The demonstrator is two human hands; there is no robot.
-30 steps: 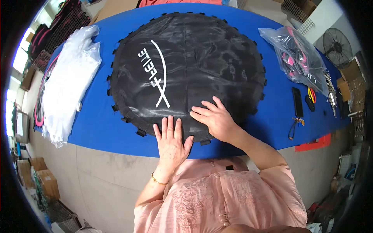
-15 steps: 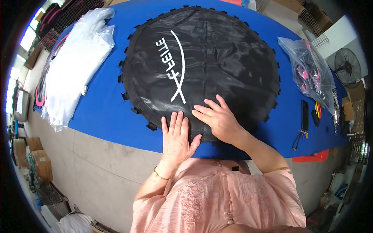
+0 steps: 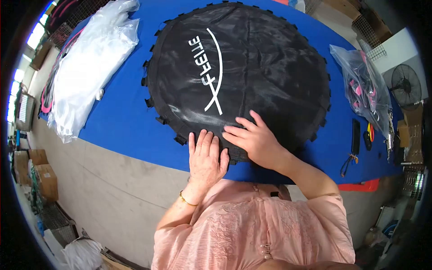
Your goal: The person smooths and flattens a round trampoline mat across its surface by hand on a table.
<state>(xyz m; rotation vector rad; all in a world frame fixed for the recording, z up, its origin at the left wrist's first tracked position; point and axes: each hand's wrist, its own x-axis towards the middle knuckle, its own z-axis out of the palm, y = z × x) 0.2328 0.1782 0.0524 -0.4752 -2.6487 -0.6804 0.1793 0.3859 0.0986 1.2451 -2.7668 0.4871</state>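
Note:
A round black mat [image 3: 279, 67] with black tabs around its rim and white lettering lies flat on the blue table [image 3: 121, 130]. My left hand [image 3: 207, 157] rests on the mat's near edge, palm down with fingers extended. Just to its right, my right hand [image 3: 254, 137] lies over the mat near the same edge, its fingers spread. Neither hand grips anything. The part of the mat's rim beneath the hands is hidden.
Clear plastic bags [image 3: 96, 63] lie at the left. On the right are a plastic bag with pink-and-black items [image 3: 364, 90], a dark phone [image 3: 356, 136], yellow-and-red handled snips [image 3: 369, 135] and keys [image 3: 349, 163]. A fan [image 3: 406, 85] stands beyond.
The view has shifted, so the mat and table appear farther right and higher. My left thumb has drawn nearer its fingers. Both hands stay at the mat's near edge.

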